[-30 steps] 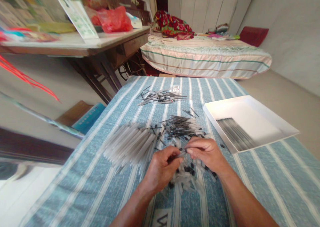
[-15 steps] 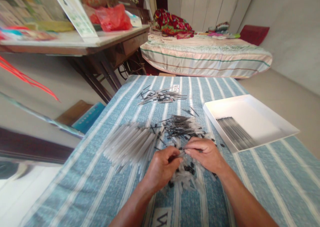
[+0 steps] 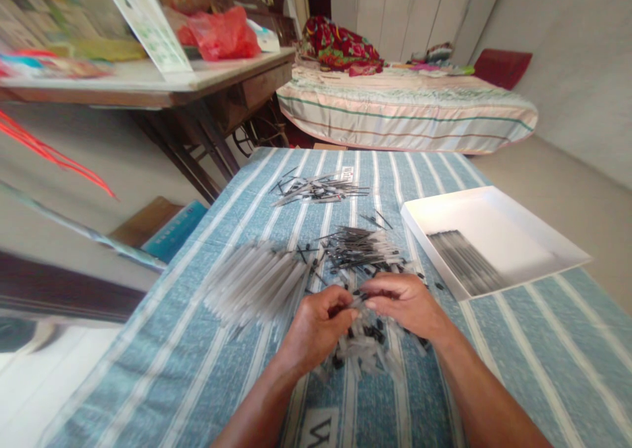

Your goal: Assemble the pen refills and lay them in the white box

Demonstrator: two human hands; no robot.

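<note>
Piece (image 3: 360, 298) between left hand (image 3: 320, 320) and right hand (image 3: 409, 304)

Home bedroom, striped bed (image 3: 409, 109), pale wardrobe (image 3: 390, 14)

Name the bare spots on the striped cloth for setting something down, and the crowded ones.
Striped cloth lies bare between the right forearm and the white box, and between the pale tubes and the cloth's left edge. Crowded: between the left hand and right hand, with black and pale pieces.
</note>
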